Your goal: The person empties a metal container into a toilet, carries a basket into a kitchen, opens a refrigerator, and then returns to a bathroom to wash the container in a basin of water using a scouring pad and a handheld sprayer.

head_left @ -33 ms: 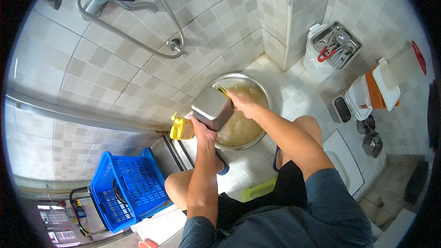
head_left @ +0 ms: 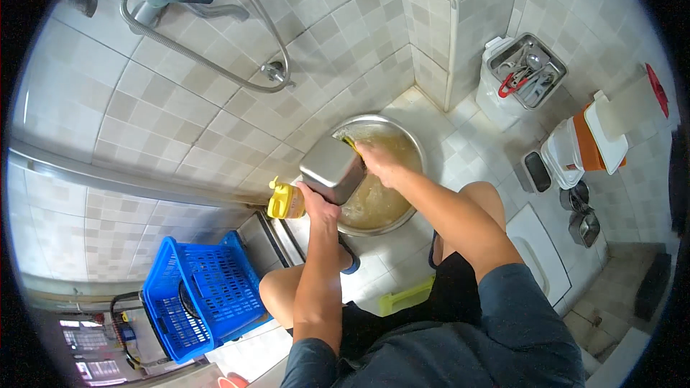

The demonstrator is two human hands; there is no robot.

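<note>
A deep rectangular stainless steel pan (head_left: 329,160) is tilted over a wide round metal basin (head_left: 419,194) of cloudy brownish water. My left hand (head_left: 318,205) grips the pan by its near lower edge. At the pan's far right side, my right hand (head_left: 377,162) is closed on a yellow sponge (head_left: 350,142), which presses against the pan; only a strip of it shows past the fingers. Just left of my left hand stands a yellow pump bottle (head_left: 286,201).
A blue plastic crate (head_left: 223,284) stands at the left. On the right are a white bin topped by a metal tray of utensils (head_left: 530,68), small metal containers (head_left: 535,171) and a squat toilet (head_left: 535,255). A shower hose (head_left: 194,61) hangs from the tiled wall.
</note>
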